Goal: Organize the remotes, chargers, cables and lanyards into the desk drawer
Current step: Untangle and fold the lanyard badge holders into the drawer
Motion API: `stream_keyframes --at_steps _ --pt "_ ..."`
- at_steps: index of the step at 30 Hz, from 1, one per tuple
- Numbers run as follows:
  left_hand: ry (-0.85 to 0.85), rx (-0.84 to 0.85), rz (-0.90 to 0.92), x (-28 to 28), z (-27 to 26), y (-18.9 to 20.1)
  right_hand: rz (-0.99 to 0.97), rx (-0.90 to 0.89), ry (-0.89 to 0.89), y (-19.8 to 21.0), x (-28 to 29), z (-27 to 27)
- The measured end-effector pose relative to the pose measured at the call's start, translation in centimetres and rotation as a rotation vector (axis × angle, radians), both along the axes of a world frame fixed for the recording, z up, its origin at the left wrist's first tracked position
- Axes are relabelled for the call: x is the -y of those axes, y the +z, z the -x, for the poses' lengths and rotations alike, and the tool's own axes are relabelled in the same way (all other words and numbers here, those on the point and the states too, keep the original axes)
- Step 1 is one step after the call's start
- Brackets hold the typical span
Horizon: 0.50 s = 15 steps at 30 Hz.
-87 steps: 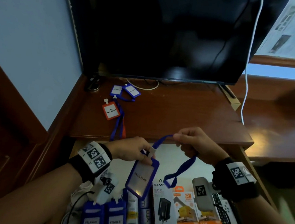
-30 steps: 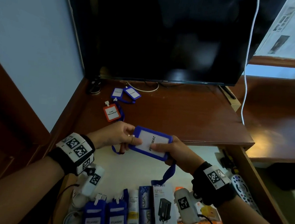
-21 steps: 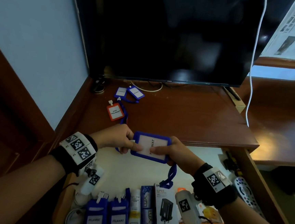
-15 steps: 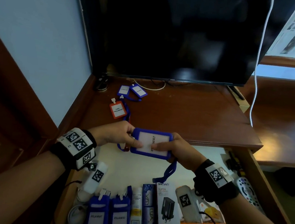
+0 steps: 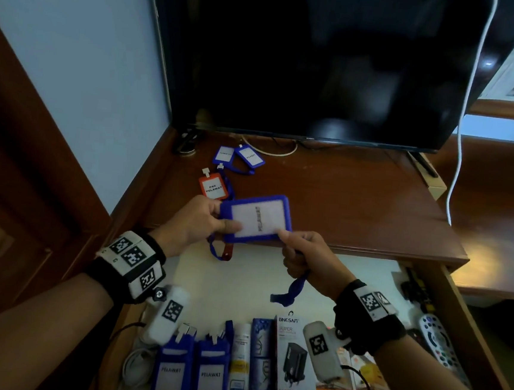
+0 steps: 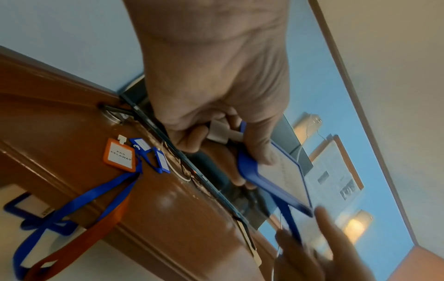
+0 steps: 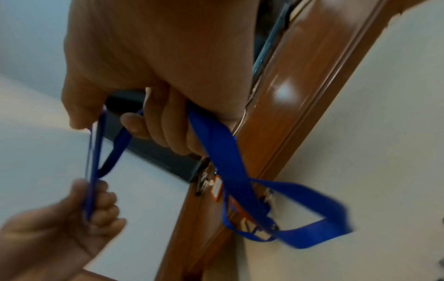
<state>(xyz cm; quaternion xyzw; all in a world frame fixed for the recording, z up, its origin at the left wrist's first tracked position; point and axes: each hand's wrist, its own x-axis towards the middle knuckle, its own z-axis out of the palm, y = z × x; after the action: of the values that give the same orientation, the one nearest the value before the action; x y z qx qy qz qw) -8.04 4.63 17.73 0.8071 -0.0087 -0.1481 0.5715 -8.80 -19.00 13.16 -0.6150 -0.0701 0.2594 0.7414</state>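
Above the drawer's back edge I hold a blue lanyard's badge holder [image 5: 255, 218] flat, card face up. My left hand [image 5: 220, 221] pinches its left end by the clip, thumb on top; the left wrist view shows that hand [image 6: 242, 144] gripping the badge holder [image 6: 276, 171]. My right hand [image 5: 291, 247] is curled round the blue strap [image 5: 292, 288], its index fingertip touching the holder's lower right corner. In the right wrist view the strap [image 7: 216, 148] runs through those curled fingers and loops down loose. Below, the open drawer [image 5: 241, 283] has a white liner.
An orange badge [image 5: 213, 188] and two blue badges [image 5: 237, 157] lie on the desk before the TV [image 5: 308, 59]. Along the drawer's front stand two blue badge holders [image 5: 190, 372], charger boxes [image 5: 295, 360] and a white cable [image 5: 136, 367]. A remote [image 5: 440, 341] lies at the right.
Earlier the badge hung upright from my left hand; it now lies flat between both hands. In the last half second my right hand slid off the card face and closed on the strap.
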Motion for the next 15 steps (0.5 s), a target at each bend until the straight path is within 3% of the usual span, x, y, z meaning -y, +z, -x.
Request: stream_keyframes --at_steps 4,7,12,15 --pt "0.21 0.068 0.103 -0.9 -0.3 0.5 0.133 0.038 -0.124 -1.2 0.6 0.5" --pt "0.359 0.128 0.129 -0.9 -0.5 0.4 0.123 0.003 -0.152 -1.8 0.5 0.8" --pt "0.484 0.324 -0.248 -0.5 -1.2 -1.0 0.184 0.067 -0.052 -0.9 -0.9 1.7" --pt "0.399 0.403 -0.543 -0.6 -1.7 -2.5 0.19 0.141 0.045 1.1 -1.4 1.8"
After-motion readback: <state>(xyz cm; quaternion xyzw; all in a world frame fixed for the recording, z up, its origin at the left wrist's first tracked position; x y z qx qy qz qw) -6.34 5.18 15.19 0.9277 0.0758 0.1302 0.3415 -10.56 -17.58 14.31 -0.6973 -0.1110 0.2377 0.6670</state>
